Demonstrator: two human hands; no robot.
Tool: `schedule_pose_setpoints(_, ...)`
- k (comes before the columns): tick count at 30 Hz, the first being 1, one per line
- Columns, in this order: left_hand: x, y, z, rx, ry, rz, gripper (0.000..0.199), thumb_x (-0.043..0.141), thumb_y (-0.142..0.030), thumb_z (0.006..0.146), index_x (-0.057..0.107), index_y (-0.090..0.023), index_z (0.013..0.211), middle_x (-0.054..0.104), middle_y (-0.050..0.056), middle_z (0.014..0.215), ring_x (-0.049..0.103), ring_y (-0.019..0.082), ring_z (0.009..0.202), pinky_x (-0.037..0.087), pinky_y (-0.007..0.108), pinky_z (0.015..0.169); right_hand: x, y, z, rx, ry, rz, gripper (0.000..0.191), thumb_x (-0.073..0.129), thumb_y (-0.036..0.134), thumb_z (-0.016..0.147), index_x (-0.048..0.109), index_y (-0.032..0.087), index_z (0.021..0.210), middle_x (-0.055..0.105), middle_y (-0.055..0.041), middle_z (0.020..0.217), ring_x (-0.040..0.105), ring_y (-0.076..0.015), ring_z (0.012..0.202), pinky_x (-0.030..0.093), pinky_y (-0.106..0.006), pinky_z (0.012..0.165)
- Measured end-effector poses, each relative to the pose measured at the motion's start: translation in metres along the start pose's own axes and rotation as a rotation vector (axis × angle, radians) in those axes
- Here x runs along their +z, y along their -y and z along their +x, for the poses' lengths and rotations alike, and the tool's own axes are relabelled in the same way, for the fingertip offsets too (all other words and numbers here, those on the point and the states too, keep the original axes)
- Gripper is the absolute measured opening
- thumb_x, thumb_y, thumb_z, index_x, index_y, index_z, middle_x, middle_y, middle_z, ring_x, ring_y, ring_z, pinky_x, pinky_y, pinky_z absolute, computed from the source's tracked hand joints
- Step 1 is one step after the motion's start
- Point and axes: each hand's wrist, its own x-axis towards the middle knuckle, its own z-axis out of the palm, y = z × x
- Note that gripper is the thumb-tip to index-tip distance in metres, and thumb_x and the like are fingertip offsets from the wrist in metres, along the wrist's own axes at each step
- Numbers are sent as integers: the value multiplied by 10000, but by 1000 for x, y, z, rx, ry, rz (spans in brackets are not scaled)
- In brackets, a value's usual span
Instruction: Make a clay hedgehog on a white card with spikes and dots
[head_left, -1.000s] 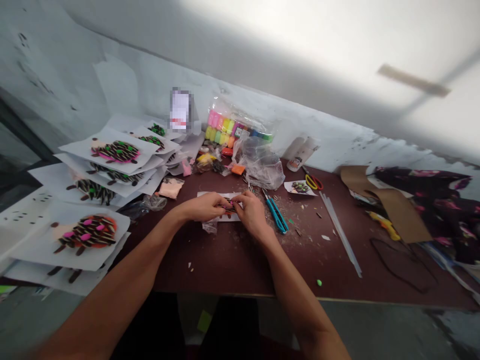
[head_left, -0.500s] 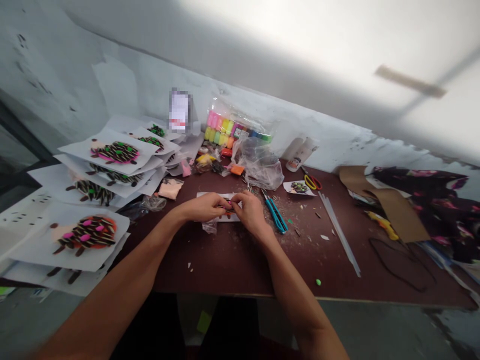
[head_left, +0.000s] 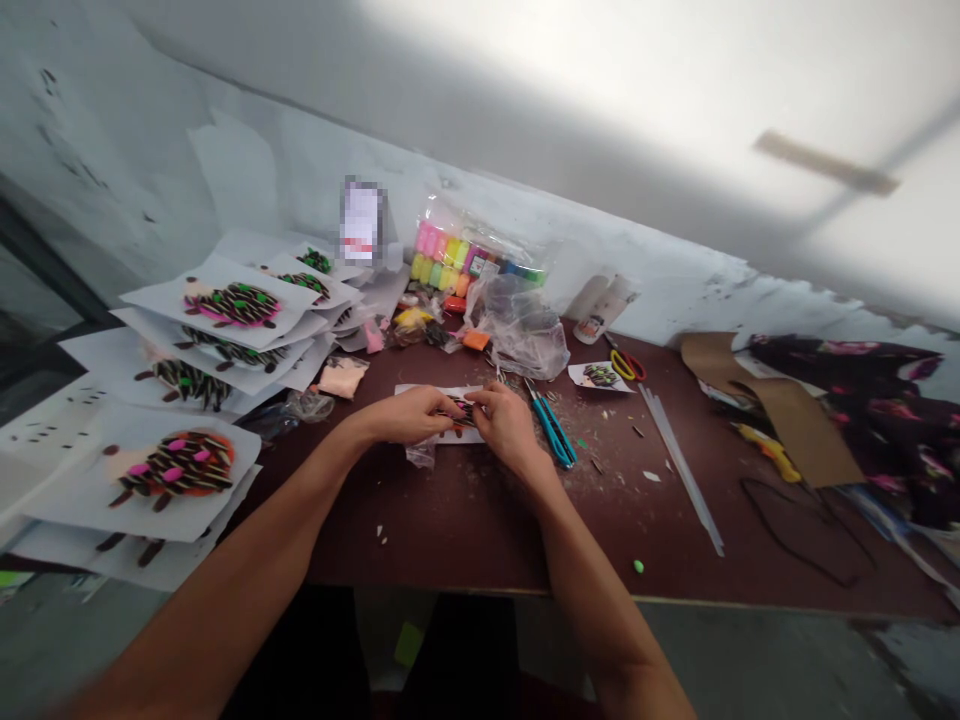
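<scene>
A small clay hedgehog (head_left: 463, 412) with dark striped spines, a touch of pink and an orange lower edge lies on a white card (head_left: 471, 437) on the table. My left hand (head_left: 411, 414) reaches in from the left, its fingers drawn together at the hedgehog's spines. From the right, my right hand (head_left: 504, 422) curls with thumb and forefinger close together at the same figure. What either hand pinches, if anything, is too small or hidden to name. A crumpled piece of clear plastic (head_left: 421, 453) lies under the card's left side.
Blue-handled pliers (head_left: 553, 432) lie right of my right hand. Behind are a pack of coloured clay (head_left: 450, 260), a plastic bag (head_left: 517, 330), scissors (head_left: 628, 365) and a white bottle (head_left: 606, 308). Stacked hedgehog sheets (head_left: 240, 425) stand left; glue sticks (head_left: 682, 470) and a yellow glue gun (head_left: 770, 452) lie right.
My right hand's fingers have shifted slightly right, uncovering more of the hedgehog's spines. My left hand stays nearly in place. The whole view has moved very slightly.
</scene>
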Motion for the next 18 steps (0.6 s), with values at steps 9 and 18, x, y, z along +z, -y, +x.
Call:
schedule_pose_setpoints(9,0,-5,-2,-8,-22,-16,397,485,-320,774,769,-138,983,539,-13,650,383,104,545,304,211,539,-6,-2,-3,-33,-23,183,269,549,77,822,784,195,876,628,-17,810,539,-134,706,390,-240,680)
schedule_pose_setpoints(18,-5,-7,-7,-24,-81,-5,418,491,-363,809,774,-155,1036,527,-22,607,401,112,531,290,218,525,-9,3,-5,-11,24,136,295,549,86,823,801,205,921,652,-30,863,545,-137,718,400,-248,706)
